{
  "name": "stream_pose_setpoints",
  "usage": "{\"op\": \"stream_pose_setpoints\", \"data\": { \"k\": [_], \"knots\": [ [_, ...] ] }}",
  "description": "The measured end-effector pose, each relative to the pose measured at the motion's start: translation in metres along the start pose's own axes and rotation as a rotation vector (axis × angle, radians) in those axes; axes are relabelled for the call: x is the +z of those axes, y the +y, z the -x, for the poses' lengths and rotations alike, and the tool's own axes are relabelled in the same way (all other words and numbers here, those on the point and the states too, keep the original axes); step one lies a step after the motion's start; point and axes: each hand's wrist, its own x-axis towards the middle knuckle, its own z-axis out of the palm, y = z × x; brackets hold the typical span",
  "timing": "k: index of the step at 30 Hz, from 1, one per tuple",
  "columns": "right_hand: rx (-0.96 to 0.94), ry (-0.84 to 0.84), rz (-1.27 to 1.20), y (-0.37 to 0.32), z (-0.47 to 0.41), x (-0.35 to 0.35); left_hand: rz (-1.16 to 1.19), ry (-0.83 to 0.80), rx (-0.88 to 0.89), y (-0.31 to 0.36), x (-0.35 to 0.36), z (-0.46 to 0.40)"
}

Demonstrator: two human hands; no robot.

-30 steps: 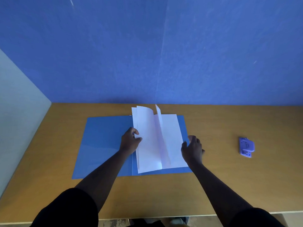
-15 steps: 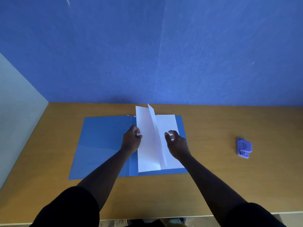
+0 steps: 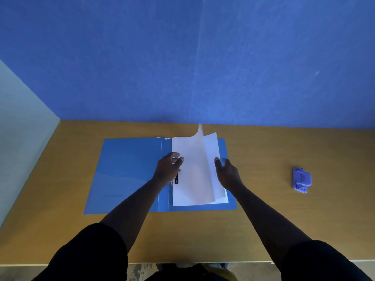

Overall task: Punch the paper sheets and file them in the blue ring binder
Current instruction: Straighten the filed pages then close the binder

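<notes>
We logged the scene from largest item down. The tabletop (image 3: 284,220) carried everything, backed by a blue wall at 12 o'clock. The blue ring binder (image 3: 125,171) lay open flat at the centre, its left cover bare and its right cover holding the paper sheets (image 3: 192,179), which sat just to the 3 o'clock side of the spine. The top sheet was lifted and curling, its far corner raised toward 12 o'clock, while the lower sheets lay flat. A dark fastener strip (image 3: 176,179) showed at the sheets' left margin, partly hidden, so we could not tell whether every sheet was threaded on it.

The left hand (image 3: 169,169) rested at the sheets' 9 o'clock edge, its fingers curled over the fastener; whether they pinched it or only pressed on it we could not tell. The right hand (image 3: 227,173) was at the sheets' 3 o'clock edge, fingers spread and relaxed, gripping nothing, touching or just beside the raised sheet. The purple hole punch (image 3: 302,180) sat well apart at 3 o'clock, untouched.

Risks, in our judgement: the loose top sheet could fall askew and crease if the binder were closed on it, or tear at its holes if pulled sideways. Should the left hand lift early, the stack could slide off the fastener.
</notes>
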Motion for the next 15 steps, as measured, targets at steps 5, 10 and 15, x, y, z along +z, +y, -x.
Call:
{"op": "stream_pose_setpoints", "data": {
  "k": [5, 10, 15],
  "knots": [
    [0.031, -0.032, 0.067, 0.017, -0.013, 0.0, -0.283, -0.034, -0.039, -0.012, 0.003, 0.004],
    [0.053, -0.086, 0.145, 0.032, -0.011, 0.0, -0.524, -0.209, -0.026, -0.027, 0.008, 0.008],
    [0.005, -0.103, 0.251, 0.042, -0.006, 0.006, -0.705, -0.329, 0.004, -0.033, 0.02, 0.008]
  ]
}}
